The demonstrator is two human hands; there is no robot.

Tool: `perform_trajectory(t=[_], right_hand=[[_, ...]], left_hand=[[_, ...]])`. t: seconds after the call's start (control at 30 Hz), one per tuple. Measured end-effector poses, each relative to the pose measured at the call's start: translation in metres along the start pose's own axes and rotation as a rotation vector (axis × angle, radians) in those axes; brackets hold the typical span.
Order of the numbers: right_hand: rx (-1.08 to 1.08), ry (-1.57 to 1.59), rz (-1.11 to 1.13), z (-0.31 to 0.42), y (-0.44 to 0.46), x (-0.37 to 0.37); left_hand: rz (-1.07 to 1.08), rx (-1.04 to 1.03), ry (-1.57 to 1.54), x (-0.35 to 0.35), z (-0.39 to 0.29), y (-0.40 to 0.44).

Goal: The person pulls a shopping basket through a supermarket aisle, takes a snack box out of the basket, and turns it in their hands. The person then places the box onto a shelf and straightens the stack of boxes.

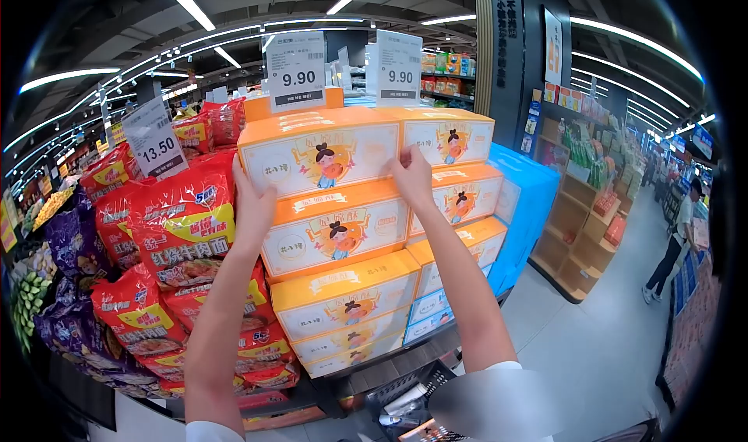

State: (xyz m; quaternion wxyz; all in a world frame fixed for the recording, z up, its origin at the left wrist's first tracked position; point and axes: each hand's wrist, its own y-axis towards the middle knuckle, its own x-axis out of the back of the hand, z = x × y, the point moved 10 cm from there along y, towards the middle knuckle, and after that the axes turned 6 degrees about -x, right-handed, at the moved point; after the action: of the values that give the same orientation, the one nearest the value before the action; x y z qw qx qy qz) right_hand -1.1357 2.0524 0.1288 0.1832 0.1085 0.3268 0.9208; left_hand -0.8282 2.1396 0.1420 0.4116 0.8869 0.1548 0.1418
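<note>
An orange and white pastry box [300, 150] with a cartoon girl printed on its front lies on top of a stack. My left hand [253, 200] grips its left side, the thumb on the white front and the other fingers mostly hidden. At the opposite end, my right hand [411, 179] holds the box by its right edge, where it meets a neighbouring box [460, 140]. Beneath my hands, another matching box [312, 243] supports the held one. Beside my left forearm hang or lie red noodle packs [183, 220].
Price signs [296, 68] stand behind the top boxes. Blue boxes [518, 208] border the stack on the right, with a wooden shelf [580, 232] beyond. A black basket [409, 395] with items sits low in front. Another person [682, 232] stands in the far right aisle.
</note>
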Motion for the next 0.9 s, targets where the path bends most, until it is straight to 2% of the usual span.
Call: perform_trajectory(t=[0.07,0.2,0.3,0.33,0.47,0.67,0.9], right_hand=[[0.017,-0.014,-0.005,-0.003,0.002,0.000],[0.021,-0.016,-0.010,-0.008,0.002,-0.001],[0.027,-0.015,0.005,-0.003,0.000,-0.002],[0.036,0.007,0.001,0.002,-0.001,-0.002],[0.073,0.045,0.017,0.017,-0.007,-0.002],[-0.080,-0.009,0.114,0.009,-0.006,-0.008],[-0.071,0.001,0.120,0.006,-0.004,-0.013]], left_hand=[[-0.011,-0.016,-0.032,-0.001,-0.010,-0.004],[-0.073,-0.421,0.276,-0.002,-0.046,-0.014],[0.010,-0.653,0.763,-0.023,-0.077,-0.036],[0.030,-0.709,0.787,-0.027,-0.081,-0.042],[0.167,-0.598,0.799,-0.037,-0.070,-0.047],[0.246,-0.584,0.695,-0.037,-0.067,-0.054],[0.348,-0.571,0.561,-0.017,-0.085,-0.053]])
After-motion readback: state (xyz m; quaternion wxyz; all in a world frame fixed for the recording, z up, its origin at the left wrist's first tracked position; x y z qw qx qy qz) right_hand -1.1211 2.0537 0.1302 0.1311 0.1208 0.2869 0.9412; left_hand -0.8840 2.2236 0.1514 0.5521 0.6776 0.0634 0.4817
